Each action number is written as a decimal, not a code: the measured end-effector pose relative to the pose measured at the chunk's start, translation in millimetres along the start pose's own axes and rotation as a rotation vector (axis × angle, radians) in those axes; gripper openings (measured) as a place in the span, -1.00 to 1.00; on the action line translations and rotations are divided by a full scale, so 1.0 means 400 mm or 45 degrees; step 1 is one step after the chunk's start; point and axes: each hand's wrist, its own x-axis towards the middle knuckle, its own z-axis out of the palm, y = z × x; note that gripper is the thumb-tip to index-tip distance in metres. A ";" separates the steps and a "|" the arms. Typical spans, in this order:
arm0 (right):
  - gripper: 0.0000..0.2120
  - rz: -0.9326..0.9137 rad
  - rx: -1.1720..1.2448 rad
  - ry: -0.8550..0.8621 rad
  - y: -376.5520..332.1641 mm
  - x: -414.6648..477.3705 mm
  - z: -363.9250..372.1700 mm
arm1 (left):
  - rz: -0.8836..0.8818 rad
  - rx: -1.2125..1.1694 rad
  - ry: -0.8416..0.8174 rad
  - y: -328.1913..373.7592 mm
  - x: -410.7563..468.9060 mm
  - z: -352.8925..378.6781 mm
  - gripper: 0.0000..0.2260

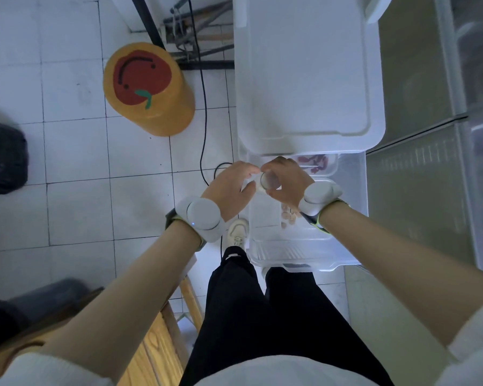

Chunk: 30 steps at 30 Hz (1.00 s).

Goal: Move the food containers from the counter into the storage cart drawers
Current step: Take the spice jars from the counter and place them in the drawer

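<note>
A white storage cart (307,79) stands ahead of me with its top drawer (349,207) pulled out toward my legs. Over the drawer's left rear part, my right hand (287,179) grips a small round clear container (269,181). My left hand (232,185) touches the same container from the left, thumb and fingers on its edge. Inside the drawer lie a clear container with reddish-purple food (315,162) at the back and another with pale round pieces (289,215) under my right wrist. Both wrists carry white round bands.
An orange stool with a red apple print (148,87) stands on the tiled floor to the left. A black cable (204,126) runs along the floor beside the cart. A wooden counter edge (156,344) is at lower left, a glass-fronted cabinet (430,135) on the right.
</note>
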 end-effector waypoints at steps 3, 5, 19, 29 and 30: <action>-0.57 -0.003 0.006 -0.020 0.003 0.003 0.005 | 0.008 0.008 -0.006 -0.003 0.000 0.002 -0.71; -0.57 -0.005 0.030 -0.045 0.004 0.003 0.006 | 0.002 0.008 -0.007 -0.003 0.002 0.002 -0.71; -0.65 0.395 0.418 0.020 0.035 -0.063 0.050 | -0.007 -0.105 0.074 -0.013 0.017 -0.002 -0.75; -0.51 0.279 0.152 -0.411 0.014 -0.031 0.097 | 0.018 -0.114 0.086 -0.029 0.026 0.006 -0.76; -0.48 0.273 0.132 -0.415 0.013 -0.027 0.102 | 0.020 -0.112 0.083 -0.030 0.027 0.006 -0.75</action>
